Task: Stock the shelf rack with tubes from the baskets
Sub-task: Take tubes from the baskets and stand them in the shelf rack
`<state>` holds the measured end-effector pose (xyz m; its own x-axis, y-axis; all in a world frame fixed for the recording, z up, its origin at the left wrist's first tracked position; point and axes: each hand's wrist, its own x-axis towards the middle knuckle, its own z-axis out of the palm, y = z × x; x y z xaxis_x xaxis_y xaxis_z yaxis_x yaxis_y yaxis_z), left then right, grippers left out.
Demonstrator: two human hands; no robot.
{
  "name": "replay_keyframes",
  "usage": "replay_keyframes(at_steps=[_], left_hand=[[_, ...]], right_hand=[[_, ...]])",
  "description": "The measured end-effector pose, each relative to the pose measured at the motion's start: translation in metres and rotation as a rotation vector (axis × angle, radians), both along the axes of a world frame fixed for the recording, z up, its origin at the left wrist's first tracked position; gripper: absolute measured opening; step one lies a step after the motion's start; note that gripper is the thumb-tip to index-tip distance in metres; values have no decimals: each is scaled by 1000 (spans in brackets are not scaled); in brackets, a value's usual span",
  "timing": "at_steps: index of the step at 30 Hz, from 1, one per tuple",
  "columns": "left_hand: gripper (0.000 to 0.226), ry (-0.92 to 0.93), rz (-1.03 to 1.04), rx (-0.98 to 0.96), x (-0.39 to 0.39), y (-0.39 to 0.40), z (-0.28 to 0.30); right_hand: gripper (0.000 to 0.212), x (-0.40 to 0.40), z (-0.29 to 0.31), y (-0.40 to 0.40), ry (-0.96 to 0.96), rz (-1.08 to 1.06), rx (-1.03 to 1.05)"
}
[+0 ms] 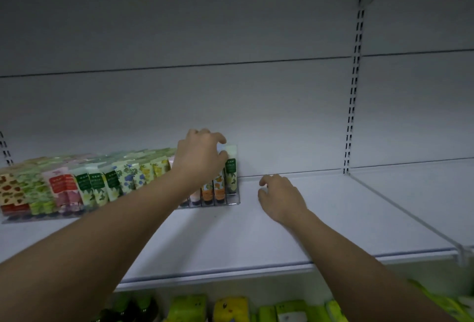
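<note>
We start at the far left of the shelf point(230, 239), where rows of tubes point(89, 185) stand upright in a clear rack point(225, 202); the prints are blurred and the lettering cannot be read. The rack's left end is cut off at the frame edge.

Our left hand point(198, 158) reaches up from the lower left, forearm extended, and sits over the right end of the rack. Its fingers point(220, 139) curl down over the tops of the tubes there. The back of the hand hides the contact, so we cannot tell whether they pinch a tube or only touch one. An orange tube point(219, 188) and a green-labelled tube point(230, 175) show just below the hand.

Our right hand point(280, 196) is just right of the rack, apart from it, above the bare shelf surface. Its fingers are loosely curled and slightly spread, holding nothing; whether the fingertips touch the shelf is unclear.

A slotted upright point(355, 78) stands further right. Below the shelf edge, green and yellow packs point(230, 309) are cut off by the frame.
</note>
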<state>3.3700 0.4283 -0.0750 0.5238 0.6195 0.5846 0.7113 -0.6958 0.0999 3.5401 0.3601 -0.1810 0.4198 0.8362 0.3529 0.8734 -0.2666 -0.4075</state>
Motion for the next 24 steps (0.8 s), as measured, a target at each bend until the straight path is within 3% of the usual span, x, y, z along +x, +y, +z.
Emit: replay_keyframes(at_steps=[5,11,15,21,24], left_hand=[[33,-9,39,-30,-56,-32,-10],[29,-34,85,-118,-127,-80,-46],[30,-49,146,-235,-185,-102,-80],[32,-232,259,-478,-278,-145,-175],[25,-128,367,-674,-323,-173,-264]], right_hand=[[22,-41,18,-32,36,61,6],[22,-125,55,-72,69,325,-24],[19,-186,49,-92,60,493,-58],[16,-255,-25,-115,101,663,-145],[16,-272,-102,-124,189,704,-260]])
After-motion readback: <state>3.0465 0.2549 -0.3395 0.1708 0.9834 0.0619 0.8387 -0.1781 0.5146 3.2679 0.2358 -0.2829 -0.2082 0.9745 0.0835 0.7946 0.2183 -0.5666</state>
